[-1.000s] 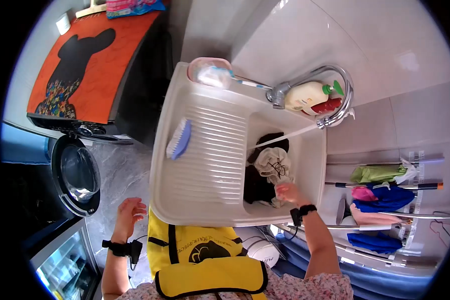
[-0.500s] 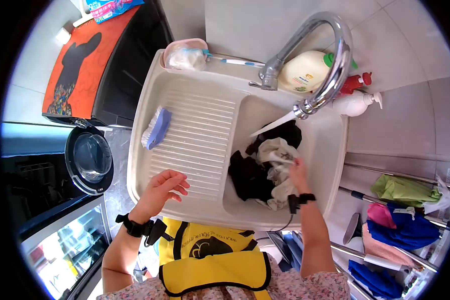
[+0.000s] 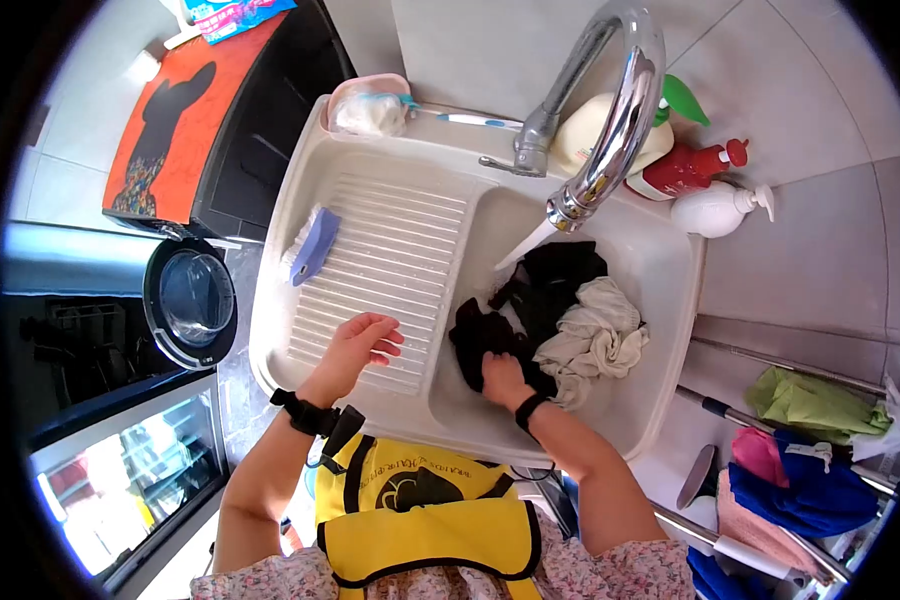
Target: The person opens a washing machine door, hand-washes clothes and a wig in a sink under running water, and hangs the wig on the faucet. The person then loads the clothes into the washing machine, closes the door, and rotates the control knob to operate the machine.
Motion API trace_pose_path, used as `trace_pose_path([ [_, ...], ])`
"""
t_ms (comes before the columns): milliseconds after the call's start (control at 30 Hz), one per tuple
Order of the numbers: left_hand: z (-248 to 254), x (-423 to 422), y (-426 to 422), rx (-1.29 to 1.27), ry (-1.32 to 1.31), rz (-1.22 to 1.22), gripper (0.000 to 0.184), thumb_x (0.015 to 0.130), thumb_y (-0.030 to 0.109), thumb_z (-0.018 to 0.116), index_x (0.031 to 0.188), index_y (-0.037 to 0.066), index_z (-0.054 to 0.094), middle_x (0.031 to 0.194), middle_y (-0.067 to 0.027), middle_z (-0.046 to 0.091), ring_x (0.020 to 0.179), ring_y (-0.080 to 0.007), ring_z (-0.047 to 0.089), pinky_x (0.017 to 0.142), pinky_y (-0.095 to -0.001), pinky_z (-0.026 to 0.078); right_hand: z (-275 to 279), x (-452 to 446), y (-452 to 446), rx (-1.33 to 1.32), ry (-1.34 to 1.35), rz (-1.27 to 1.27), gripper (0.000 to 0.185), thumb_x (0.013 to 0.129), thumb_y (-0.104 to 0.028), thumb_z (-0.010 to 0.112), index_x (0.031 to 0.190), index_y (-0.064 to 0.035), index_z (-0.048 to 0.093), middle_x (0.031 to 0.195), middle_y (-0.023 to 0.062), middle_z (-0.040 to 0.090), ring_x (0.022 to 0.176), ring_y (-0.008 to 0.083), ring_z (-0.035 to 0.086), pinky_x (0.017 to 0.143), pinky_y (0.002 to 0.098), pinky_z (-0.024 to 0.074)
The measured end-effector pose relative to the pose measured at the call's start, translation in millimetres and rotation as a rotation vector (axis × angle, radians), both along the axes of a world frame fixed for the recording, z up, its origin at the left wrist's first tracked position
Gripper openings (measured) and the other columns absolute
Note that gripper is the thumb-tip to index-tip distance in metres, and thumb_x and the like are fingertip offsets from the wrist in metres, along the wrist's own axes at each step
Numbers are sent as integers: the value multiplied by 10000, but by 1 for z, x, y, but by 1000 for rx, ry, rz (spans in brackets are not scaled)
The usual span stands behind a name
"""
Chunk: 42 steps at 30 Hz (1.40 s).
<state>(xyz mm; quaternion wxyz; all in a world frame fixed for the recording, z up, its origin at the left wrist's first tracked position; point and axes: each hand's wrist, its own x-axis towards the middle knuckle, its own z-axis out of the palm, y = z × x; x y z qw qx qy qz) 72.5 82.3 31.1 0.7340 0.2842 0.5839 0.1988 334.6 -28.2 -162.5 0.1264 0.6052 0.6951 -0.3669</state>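
My right hand [image 3: 506,378] is down in the sink basin, its fingers curled into a dark garment [image 3: 478,338] at the basin's left. Right beside that garment lies a crumpled white cloth [image 3: 595,335], and a black cloth [image 3: 560,280] sits behind it. Water runs from the chrome faucet [image 3: 625,110] toward the dark cloths. My left hand [image 3: 362,345] hovers over the ribbed washboard [image 3: 400,250] with nothing in it and its fingers loosely bent and apart. A blue scrub brush [image 3: 315,247] rests on the upper left of the washboard.
Behind the faucet stand a cream bottle [image 3: 580,135], a red pump bottle [image 3: 682,168] and a white pump bottle [image 3: 712,210]. A pink soap dish [image 3: 365,85] and a toothbrush [image 3: 470,120] are on the back ledge. Cloths hang on a rack [image 3: 710,405] at the right.
My right hand has let go of the white cloth, now farther right, and moved left onto the dark garment. My left hand has shifted slightly right and up. The view has tilted a little.
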Motion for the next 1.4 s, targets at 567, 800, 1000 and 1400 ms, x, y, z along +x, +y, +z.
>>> trace_pose_path([
  [567,-14,-12,-13,-1,40,67,218,910,251,540,996,55,579,871,-52,639,760,-129,607,655,-240,464,128,37,80,-70,839,-940,576,906,-346,528,1296,33,341,1234,145,476,1134,209,462,971,293,354],
  [800,-20,-24,-24,-33,75,112,229,903,262,554,990,52,582,865,-48,636,762,-125,606,653,-240,463,-10,45,49,-14,113,-382,922,741,-439,690,1366,57,227,1311,286,399,1213,409,398,1030,413,323],
  [1000,-22,-14,-27,-81,38,102,219,896,263,566,988,66,587,859,-34,637,757,-118,606,636,-238,464,6,-3,58,-184,275,-331,1005,647,-420,774,1367,8,221,1320,232,405,1220,414,371,1025,464,311],
  [1400,-18,39,1,-155,-98,-39,260,892,235,583,1041,23,562,908,-65,622,791,-143,613,690,-248,496,-4,4,77,-53,-23,-542,657,768,-322,680,1328,-121,403,1409,283,216,1257,486,261,1001,582,299],
])
